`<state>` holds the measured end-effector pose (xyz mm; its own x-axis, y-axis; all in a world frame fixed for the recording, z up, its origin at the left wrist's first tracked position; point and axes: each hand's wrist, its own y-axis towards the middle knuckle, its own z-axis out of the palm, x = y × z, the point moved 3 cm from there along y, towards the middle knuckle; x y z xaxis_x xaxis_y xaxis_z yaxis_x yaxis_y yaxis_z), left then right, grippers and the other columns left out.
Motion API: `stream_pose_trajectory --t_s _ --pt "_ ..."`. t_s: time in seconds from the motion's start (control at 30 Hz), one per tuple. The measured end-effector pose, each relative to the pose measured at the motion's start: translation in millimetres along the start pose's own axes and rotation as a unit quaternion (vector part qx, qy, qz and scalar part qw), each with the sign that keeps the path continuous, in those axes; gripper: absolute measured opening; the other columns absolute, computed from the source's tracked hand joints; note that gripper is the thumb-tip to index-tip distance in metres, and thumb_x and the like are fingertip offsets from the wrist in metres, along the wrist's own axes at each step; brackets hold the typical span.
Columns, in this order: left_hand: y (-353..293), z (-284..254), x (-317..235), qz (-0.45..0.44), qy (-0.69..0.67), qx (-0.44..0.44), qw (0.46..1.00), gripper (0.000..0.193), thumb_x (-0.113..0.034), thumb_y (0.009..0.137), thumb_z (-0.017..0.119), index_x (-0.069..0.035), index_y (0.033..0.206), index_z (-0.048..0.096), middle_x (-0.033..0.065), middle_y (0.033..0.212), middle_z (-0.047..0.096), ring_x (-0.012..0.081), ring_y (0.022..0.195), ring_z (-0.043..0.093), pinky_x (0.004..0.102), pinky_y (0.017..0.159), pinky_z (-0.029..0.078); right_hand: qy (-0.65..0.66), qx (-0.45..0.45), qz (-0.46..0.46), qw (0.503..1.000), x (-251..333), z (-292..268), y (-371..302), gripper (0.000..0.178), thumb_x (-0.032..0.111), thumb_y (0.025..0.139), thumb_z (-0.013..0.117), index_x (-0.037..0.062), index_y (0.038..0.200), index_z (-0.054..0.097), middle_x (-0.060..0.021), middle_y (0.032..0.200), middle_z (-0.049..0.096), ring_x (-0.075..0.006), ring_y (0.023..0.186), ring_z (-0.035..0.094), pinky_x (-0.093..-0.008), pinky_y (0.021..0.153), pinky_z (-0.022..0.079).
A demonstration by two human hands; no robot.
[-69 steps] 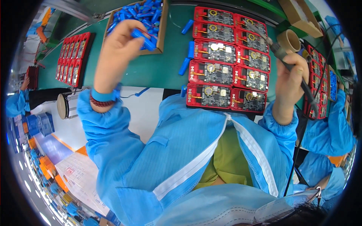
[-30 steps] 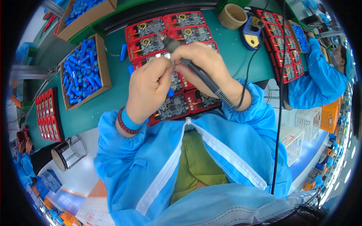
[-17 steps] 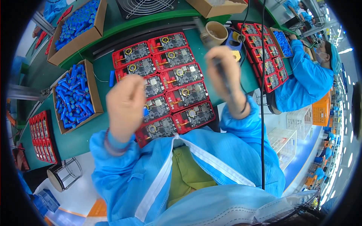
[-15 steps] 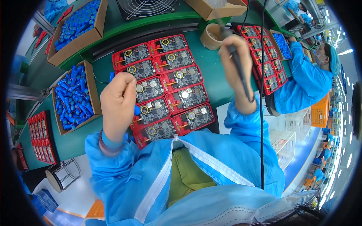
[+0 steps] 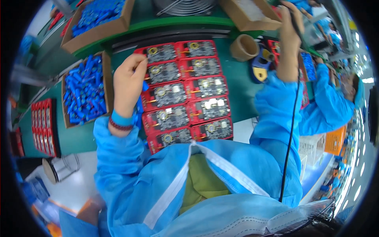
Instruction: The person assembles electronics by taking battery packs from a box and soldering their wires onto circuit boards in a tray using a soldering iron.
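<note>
My right hand (image 5: 291,27) is raised at the upper right, its fingers wrapped round the dark handle of a corded soldering iron (image 5: 295,23); the tip is out of sight. My left hand (image 5: 129,77) is closed in a pinch at the left edge of a block of red trays with circuit boards (image 5: 167,93). What its fingertips hold, if anything, cannot be made out. Each board carries a round part, some ringed in yellow. A blue cylinder (image 5: 145,86) shows just below my left fingers, and more blue cylinders (image 5: 138,110) lie beside my left wrist.
Cardboard boxes of blue cylinders (image 5: 85,93) stand at left. A tan pot (image 5: 244,47) and a blue-and-yellow holder (image 5: 260,67) sit at right. Behind a green ledge (image 5: 177,24) is a fan grille (image 5: 183,7). A co-worker in blue (image 5: 329,108) sits at right; a black cable (image 5: 290,146) hangs near my right arm.
My right hand has moved up and right with the soldering iron, away from the tan pot. My left hand stays pinched near the boards' upper left. The whole view has shifted slightly.
</note>
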<state>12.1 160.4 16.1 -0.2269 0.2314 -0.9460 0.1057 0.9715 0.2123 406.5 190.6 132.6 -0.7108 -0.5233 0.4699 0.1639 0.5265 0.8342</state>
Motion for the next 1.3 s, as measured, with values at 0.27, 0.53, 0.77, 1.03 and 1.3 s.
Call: stream_pose_trajectory --t_s 0.27,0.53,0.77,1.03,1.3 --pt "35.1 -6.2 35.6 0.003 0.162 -0.03 0.986 0.013 -0.013 0.082 0.057 -0.003 0.083 0.063 0.0156 0.076 0.062 0.0305 0.07 0.061 0.0338 0.063 0.047 0.363 0.21 0.141 0.897 86.4 68.1 -88.2 0.018 0.012 0.092 0.051 -0.0029 0.095 0.06 -0.0059 0.07 0.057 -0.0072 0.061 0.05 -0.0206 0.055 0.039" --pt "58.5 -4.7 63.1 0.006 0.249 -0.017 0.968 0.013 -0.017 0.08 0.057 -0.006 0.079 0.064 0.0146 0.074 0.063 0.0338 0.071 0.061 0.0395 0.064 0.049 0.291 0.301 0.2 0.886 93.8 152.9 -116.8 0.025 0.023 0.093 0.052 0.003 0.085 0.065 0.0017 0.071 0.056 -0.0052 0.065 0.047 -0.0217 0.058 0.039" --pt "66.5 -3.1 77.3 0.018 0.258 0.003 0.966 0.013 -0.017 0.08 0.056 -0.007 0.079 0.065 0.014 0.074 0.063 0.0337 0.072 0.061 0.0408 0.064 0.049 0.247 0.309 0.189 0.899 88.9 178.0 -125.6 0.032 0.032 0.095 0.051 0.004 0.086 0.064 0.002 0.066 0.05 -0.0065 0.062 0.045 -0.0235 0.057 0.038" --pt "68.4 -2.2 83.3 0.021 0.248 0.007 0.968 0.014 -0.018 0.08 0.057 -0.008 0.08 0.066 0.0136 0.075 0.064 0.0335 0.073 0.061 0.0406 0.065 0.049 0.239 0.312 0.155 0.906 83.5 188.0 -130.3 0.032 0.032 0.095 0.05 0.0039 0.087 0.064 0.0003 0.07 0.054 -0.008 0.066 0.046 -0.0241 0.062 0.04" --pt "67.3 -0.9 83.8 0.025 0.253 0.004 0.967 0.014 -0.018 0.08 0.058 -0.007 0.082 0.066 0.0136 0.076 0.064 0.0329 0.073 0.062 0.04 0.065 0.05 0.251 0.299 0.143 0.909 81.2 192.8 -132.9 0.035 0.035 0.095 0.05 0.0033 0.085 0.063 0.0036 0.061 0.045 -0.0028 0.055 0.039 -0.0186 0.057 0.041"
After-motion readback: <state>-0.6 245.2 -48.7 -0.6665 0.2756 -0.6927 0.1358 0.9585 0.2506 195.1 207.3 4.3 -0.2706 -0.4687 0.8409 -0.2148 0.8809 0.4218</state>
